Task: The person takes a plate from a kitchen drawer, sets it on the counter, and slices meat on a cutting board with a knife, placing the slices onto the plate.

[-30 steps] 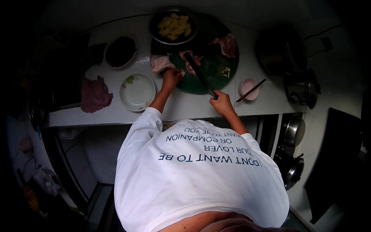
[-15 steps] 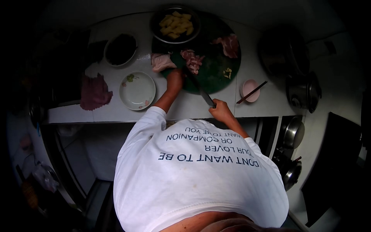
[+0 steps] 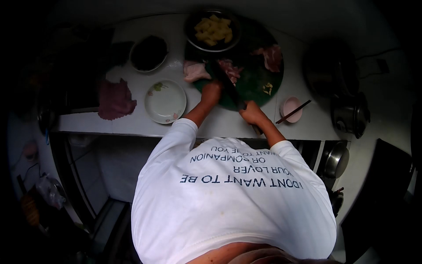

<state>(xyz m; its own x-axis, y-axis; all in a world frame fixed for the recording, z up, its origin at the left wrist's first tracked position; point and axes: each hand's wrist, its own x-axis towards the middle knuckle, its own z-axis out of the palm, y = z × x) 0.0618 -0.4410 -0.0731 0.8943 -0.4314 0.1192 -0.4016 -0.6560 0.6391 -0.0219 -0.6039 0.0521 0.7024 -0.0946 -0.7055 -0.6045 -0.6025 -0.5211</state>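
Observation:
My right hand [image 3: 252,112] is closed round the handle of a dark-bladed knife [image 3: 230,86], whose blade points away from me across the board. Beside the blade, my left hand [image 3: 212,91] looks curled and slightly blurred at the near edge of the round green cutting board [image 3: 252,90]. What its fingers hold, if anything, is hidden. Just beyond it lies a pale chunk of meat [image 3: 196,71]. A pile of cut meat pieces [image 3: 231,71] sits to the right of the blade, partly covered by it. A larger slab of meat [image 3: 272,58] rests at the board's far right.
A bowl of yellow chunks [image 3: 213,31] stands at the back. Garlic-like bits [image 3: 267,88] lie on the board. Left are a floral plate [image 3: 165,101], dark-filled bowl [image 3: 149,53] and pink cloth [image 3: 116,99]. Right are a pink bowl [image 3: 291,110] with chopsticks and a dark pot [image 3: 350,114].
The knife has moved away from me over the cut meat, its blade reaching farther across the board. The whole view has shifted, so the counter appears farther right.

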